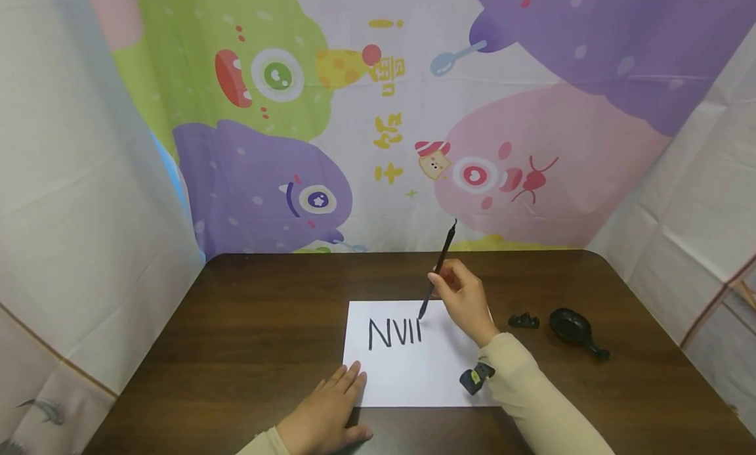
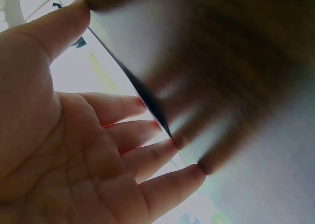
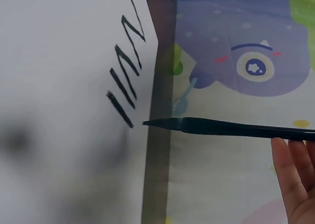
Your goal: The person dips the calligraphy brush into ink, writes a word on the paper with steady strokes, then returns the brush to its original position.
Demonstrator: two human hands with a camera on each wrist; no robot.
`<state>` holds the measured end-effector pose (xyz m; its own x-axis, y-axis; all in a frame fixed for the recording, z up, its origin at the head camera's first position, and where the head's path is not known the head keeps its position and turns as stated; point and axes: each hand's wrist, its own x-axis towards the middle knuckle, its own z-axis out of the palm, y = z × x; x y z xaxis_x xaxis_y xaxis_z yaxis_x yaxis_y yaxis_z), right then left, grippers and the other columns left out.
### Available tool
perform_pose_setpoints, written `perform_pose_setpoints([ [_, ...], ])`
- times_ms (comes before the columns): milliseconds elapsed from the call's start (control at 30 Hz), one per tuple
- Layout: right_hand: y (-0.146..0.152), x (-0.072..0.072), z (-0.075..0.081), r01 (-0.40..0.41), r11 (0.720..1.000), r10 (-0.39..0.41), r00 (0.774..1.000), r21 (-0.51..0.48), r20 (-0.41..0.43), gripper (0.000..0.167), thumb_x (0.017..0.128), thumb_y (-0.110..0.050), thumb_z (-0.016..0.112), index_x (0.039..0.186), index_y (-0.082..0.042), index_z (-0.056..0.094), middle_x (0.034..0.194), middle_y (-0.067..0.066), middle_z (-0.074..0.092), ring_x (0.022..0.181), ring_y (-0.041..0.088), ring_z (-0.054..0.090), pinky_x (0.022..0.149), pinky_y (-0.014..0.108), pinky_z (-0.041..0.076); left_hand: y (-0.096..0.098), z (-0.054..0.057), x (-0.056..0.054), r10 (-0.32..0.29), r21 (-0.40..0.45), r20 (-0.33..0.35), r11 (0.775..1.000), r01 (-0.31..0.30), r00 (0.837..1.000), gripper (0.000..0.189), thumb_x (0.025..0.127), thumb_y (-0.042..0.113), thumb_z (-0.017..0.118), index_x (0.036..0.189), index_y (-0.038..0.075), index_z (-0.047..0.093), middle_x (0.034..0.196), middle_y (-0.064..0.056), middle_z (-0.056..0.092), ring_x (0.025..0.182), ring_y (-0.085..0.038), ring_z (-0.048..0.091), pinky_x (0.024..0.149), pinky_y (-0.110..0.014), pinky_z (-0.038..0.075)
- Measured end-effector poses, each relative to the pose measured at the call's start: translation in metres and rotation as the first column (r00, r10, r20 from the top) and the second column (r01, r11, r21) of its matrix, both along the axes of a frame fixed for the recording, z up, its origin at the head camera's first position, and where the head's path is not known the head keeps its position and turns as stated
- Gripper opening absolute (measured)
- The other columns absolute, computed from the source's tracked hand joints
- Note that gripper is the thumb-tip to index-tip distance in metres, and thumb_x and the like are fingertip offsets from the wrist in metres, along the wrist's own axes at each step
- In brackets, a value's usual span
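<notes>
In the head view my right hand (image 1: 463,301) pinches a black calligraphy brush (image 1: 441,261), its handle leaning up and away. The bristle tip is close by the upper end of the last stroke on a white paper sheet (image 1: 413,376). Dark strokes (image 1: 394,333) on the sheet read like N, V and two upright lines. In the right wrist view the brush (image 3: 221,127) points at the sheet, slightly apart from the thick last stroke (image 3: 119,109). My left hand (image 1: 327,409) rests with fingers extended, fingertips on the paper's lower left edge.
Right of the paper on the brown table (image 1: 236,350) are a small black wavy-topped brush rest (image 1: 524,320) and a black round dish with a handle (image 1: 571,325). A cartoon-print curtain (image 1: 401,225) hangs behind the table. A dark wrist device (image 1: 475,378) sits at the right sleeve.
</notes>
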<state>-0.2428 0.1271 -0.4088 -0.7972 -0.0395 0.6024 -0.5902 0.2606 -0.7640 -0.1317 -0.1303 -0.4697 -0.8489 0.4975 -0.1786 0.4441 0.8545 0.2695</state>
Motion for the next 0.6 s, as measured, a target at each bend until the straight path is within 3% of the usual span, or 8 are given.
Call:
perform_pose_setpoints([
  [233,-0.001,-0.003,-0.006,0.018,0.999,-0.017,0.999,-0.034,0.028,0.012,0.088,0.009,0.064,0.095,0.015,0.057,0.084,0.027,0.064,0.07,0.034,0.068,0.065,0.047,0.059,0.001,0.001,-0.001,0.007,-0.011,0.027,1.0,-0.006,1.0,0.086,0.082,0.053,0.071,0.147,0.005,0.042,0.158,-0.015,0.035,0.143,-0.04,0.035,0.107,-0.063,0.037],
  [467,0.0,-0.006,-0.01,0.014,0.999,-0.012,0.999,-0.047,0.045,0.012,0.088,0.009,0.064,0.096,0.015,0.057,0.085,0.028,0.063,0.074,0.033,0.068,0.064,0.021,0.059,0.001,0.001,-0.002,0.012,-0.014,0.052,1.0,-0.012,0.999,0.086,0.082,0.053,0.071,0.148,0.005,0.042,0.158,-0.015,0.034,0.144,-0.04,0.034,0.108,-0.063,0.036],
  [600,0.0,-0.006,-0.011,0.016,0.999,-0.014,0.999,-0.046,0.047,0.012,0.088,0.008,0.064,0.097,0.015,0.057,0.085,0.028,0.063,0.075,0.038,0.067,0.064,0.019,0.058,0.001,0.001,-0.002,0.013,-0.011,0.05,1.0,-0.012,0.999,0.086,0.082,0.053,0.071,0.147,0.005,0.042,0.158,-0.015,0.034,0.144,-0.04,0.034,0.108,-0.063,0.036],
])
